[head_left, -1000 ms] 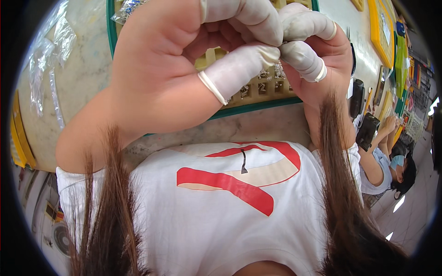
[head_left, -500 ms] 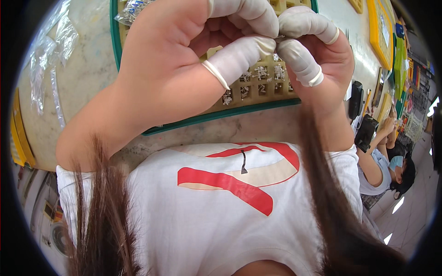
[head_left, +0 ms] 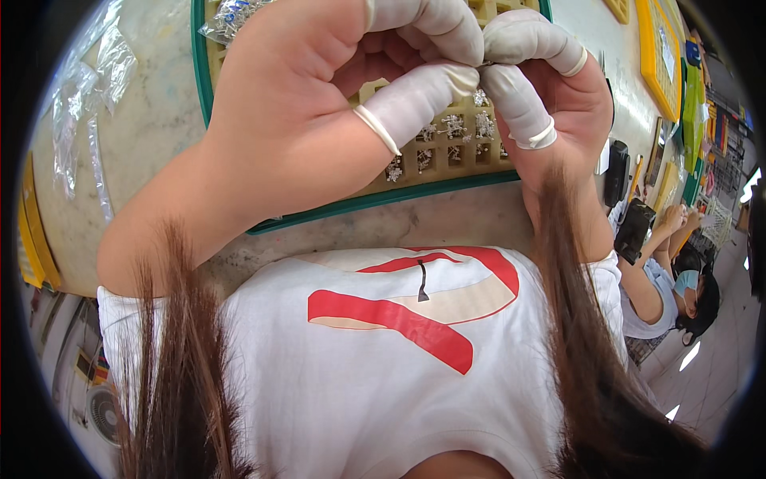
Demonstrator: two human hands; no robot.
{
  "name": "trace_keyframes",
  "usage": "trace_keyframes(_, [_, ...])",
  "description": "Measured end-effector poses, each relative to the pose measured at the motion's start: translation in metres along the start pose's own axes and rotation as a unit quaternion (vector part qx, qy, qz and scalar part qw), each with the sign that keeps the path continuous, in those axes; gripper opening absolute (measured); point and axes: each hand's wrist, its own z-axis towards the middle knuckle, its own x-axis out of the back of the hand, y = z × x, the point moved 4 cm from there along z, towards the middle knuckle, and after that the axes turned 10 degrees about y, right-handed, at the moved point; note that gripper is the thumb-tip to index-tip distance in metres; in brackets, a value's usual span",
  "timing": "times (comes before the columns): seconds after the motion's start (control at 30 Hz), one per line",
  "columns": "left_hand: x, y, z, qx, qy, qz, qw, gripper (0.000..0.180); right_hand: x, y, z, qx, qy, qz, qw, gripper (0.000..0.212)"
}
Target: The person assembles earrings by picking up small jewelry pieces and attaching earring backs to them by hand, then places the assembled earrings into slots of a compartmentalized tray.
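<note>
A small dark piece (head_left: 487,63), largely hidden, lies where the fingertips of both hands meet. Left hand (head_left: 319,132) and right hand (head_left: 558,100) each pinch it between sheathed thumb and forefinger, above a beige compartment tray (head_left: 439,172) holding silvery parts (head_left: 454,126).

Left hand (head_left: 311,128): raised slightly and moved right against one second ago; fingertip pinch sits higher.
Right thumb (head_left: 515,104): now extended straighter; was bent half a second ago.
Tray (head_left: 431,192): more cells of small silver pieces (head_left: 454,126) exposed below the left hand than one second ago.
Right hair lock (head_left: 574,271): upper part displaced rightward since half a second ago.
</note>
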Motion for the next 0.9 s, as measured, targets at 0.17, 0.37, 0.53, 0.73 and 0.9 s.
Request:
trace_keyframes(0.17, [0.001,0.009,0.004,-0.034,-0.028,0.084,0.995,0.023,-0.003,-0.002,-0.002,-0.020,0.016,-0.007,1.000,0.019])
trace_keyframes(0.37, [-0.002,0.015,0.006,-0.004,-0.035,0.129,0.991,0.023,-0.005,0.000,-0.003,-0.002,0.019,-0.012,1.000,0.016])
trace_keyframes(0.53, [0.001,0.003,0.003,-0.010,-0.032,0.055,0.998,0.023,0.005,-0.003,0.003,0.064,-0.032,-0.134,0.988,0.016])
trace_keyframes(0.73, [0.001,-0.002,0.004,-0.002,-0.020,-0.009,1.000,0.023,-0.005,-0.004,0.002,0.114,-0.013,-0.125,0.985,0.016])
trace_keyframes(0.9, [-0.002,0.009,0.002,0.041,-0.008,0.030,0.999,0.023,0.003,-0.010,-0.001,0.057,0.055,-0.140,0.987,0.018])
